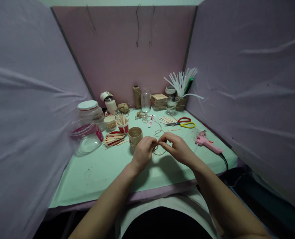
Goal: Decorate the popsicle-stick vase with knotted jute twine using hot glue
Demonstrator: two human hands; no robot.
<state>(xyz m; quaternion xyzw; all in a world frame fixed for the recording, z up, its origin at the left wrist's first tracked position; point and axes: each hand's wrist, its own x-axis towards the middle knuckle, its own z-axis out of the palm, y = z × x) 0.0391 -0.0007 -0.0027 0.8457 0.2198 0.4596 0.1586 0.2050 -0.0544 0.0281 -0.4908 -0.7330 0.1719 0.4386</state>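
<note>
Both hands meet above the front middle of the table, fingertips nearly touching. My left hand [145,151] pinches a thin piece of twine [159,153], which hangs in a loop beneath the fingers. My right hand [176,146] is closed too, thumb and forefinger pinched on the same twine. A strand of it trails back over the table toward a loose tangle [142,115]. Just left of my left hand stands a small cup [135,135] with a scalloped rim, its side covered in upright wooden pieces; the hand hides part of its lower right.
Left are a clear plastic tub [88,141], craft sticks [114,138] and a red-white paper cup [123,126]. Scissors [183,122] lie back right, with a pink glue gun [208,143] and its cord nearer. Jars, a twine ball [123,108] and glue sticks [181,83] line the back.
</note>
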